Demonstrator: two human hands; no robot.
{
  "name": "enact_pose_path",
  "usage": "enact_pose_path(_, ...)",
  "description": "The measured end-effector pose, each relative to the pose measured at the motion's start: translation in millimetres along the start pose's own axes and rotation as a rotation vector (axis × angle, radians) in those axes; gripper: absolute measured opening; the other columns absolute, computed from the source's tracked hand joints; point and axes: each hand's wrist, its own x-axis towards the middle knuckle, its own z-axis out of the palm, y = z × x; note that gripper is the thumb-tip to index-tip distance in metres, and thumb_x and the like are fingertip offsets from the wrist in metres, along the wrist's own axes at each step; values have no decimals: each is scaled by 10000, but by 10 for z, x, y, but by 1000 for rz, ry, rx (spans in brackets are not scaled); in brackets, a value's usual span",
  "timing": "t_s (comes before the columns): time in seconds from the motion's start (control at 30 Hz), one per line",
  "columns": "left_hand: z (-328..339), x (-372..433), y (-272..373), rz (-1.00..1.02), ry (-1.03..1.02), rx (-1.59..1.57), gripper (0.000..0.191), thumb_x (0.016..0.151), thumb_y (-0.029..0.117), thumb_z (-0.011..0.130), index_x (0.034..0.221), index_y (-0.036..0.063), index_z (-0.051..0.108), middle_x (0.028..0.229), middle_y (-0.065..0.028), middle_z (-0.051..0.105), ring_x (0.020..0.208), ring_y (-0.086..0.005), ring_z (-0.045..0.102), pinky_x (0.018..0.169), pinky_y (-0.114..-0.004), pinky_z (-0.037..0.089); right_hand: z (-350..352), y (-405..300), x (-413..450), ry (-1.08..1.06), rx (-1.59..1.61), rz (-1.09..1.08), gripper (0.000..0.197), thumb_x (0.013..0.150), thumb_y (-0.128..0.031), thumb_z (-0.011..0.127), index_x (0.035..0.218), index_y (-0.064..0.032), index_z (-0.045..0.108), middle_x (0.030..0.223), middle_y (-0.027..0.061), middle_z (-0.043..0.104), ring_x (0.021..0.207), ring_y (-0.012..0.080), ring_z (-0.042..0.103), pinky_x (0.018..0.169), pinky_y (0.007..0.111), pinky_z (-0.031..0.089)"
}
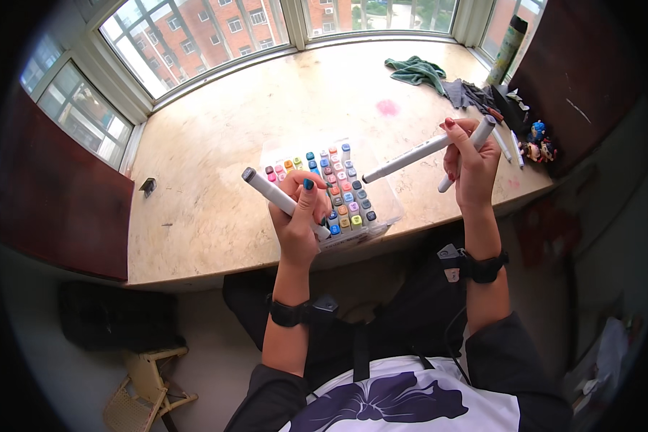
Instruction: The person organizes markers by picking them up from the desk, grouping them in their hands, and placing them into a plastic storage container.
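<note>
My left hand [297, 216] grips a white marker pen [272, 193] with a dark grey cap, tilted so the capped end points up and left. It is just over the left part of a clear plastic marker case [391, 208], hiding some of what stands there. Rows of markers with coloured caps [341, 186] stand upright in the case. To the right, my right hand [472, 162] holds two markers. One grey-white marker [410, 156] reaches left with its dark end near the case; a second marker [480, 137] with a grey cap crosses behind the fingers.
A green cloth [418, 71], a dark grey cloth [467, 95] and a tall patterned cylinder [506, 51] are at the back right. Two white pens [502, 146] and small figurines [540, 143] lie near the right edge. A small dark object [148, 187] sits at left.
</note>
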Motion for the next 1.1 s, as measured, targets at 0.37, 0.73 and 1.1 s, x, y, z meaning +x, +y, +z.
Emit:
enact_pose_path(0.37,23,-1,-15,-87,51,24,221,970,187,466,848,5,500,524,6,385,479,-76,364,485,-227,318,486,614,281,-294,-661,-501,212,775,-137,714,716,-14,551,532,93,555,437,149,528,420,280,383)
enact_pose_path(0.73,36,52,-13,-165,33,146,171,979,150,418,865,38,477,535,21,327,478,-70,301,479,-222,275,466,935,362,-503,-669,-353,257,749,-164,731,718,19,553,546,168,553,496,287,576,477,351,428)
enact_pose_path(1.1,66,69,13,-222,72,186,133,935,121,494,836,33,493,535,19,356,470,-68,323,476,-224,291,424,569,189,-635,-740,-379,260,808,-229,701,776,-9,567,602,123,576,553,229,588,513,326,431)
